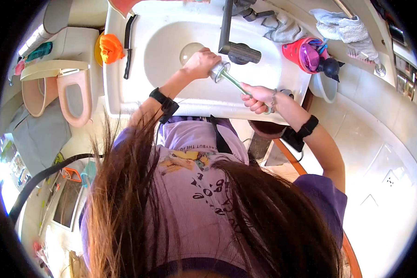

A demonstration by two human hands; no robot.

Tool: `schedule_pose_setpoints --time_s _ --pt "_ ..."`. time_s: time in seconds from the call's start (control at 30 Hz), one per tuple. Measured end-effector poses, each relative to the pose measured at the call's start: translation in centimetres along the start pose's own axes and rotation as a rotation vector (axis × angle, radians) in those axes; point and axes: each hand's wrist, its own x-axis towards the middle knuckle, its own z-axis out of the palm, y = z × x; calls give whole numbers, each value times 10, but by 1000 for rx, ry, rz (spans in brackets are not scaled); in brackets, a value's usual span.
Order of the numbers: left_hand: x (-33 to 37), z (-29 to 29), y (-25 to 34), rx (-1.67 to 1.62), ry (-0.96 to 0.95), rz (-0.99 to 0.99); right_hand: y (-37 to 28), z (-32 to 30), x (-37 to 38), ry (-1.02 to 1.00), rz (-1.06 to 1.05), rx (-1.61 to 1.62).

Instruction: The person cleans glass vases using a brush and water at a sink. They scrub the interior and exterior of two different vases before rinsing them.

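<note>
Over the white sink basin (164, 55), my left hand (203, 62) is closed around a small clear glass (219, 72), its mouth turned toward my right hand. My right hand (259, 98) grips the green handle of a brush (235, 82). The brush's far end goes into the mouth of the glass, so its head is mostly hidden. Just beyond both hands, a dark faucet (224, 28) reaches out over the basin.
On the sink's left rim lie a long black knife (129, 48) and an orange cloth (111, 48). A grey rag (285, 28) and a red container (301, 55) holding small items sit at the right. A towel (345, 28) hangs beyond. A toilet (74, 92) stands left.
</note>
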Motion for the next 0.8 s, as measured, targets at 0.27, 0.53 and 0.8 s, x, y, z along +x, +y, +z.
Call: schedule_pose_setpoints --time_s 0.27,0.53,0.8 --pt "1 -16 -7 -34 128 -119 17 -17 6 805 -972 -868" --pt "-1 -10 7 -102 77 -194 22 -4 -1 1200 -976 -1521" --pt "-1 -14 4 -10 261 185 24 -8 2 -115 -265 88"
